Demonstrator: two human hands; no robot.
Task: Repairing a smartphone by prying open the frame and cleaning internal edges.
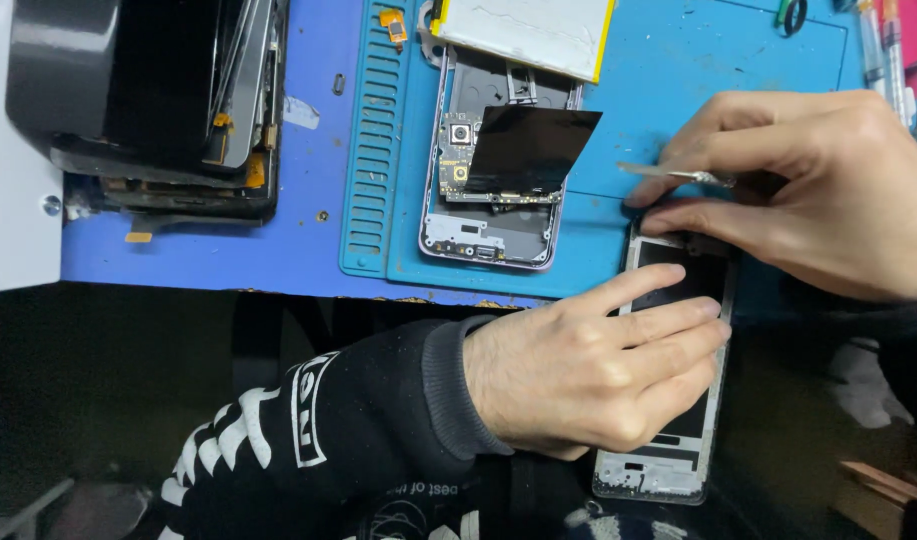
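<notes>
My left hand (588,375) lies flat, fingers open, pinning a phone frame (668,440) at the lower right, half off the blue tabletop (278,250). My right hand (828,190) has its grip closed on metal tweezers (678,174), tips just above the frame's top edge. A blue repair mat (668,60) fills the upper middle (an opened phone (488,215) on it); stacked dismantled phones (178,150) sit upper left.

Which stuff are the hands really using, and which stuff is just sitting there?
In use: left hand pressing on the phone frame; right hand holding tweezers.

Lying about: opened phone, black sheet, stack of old phones, blue mat.
</notes>
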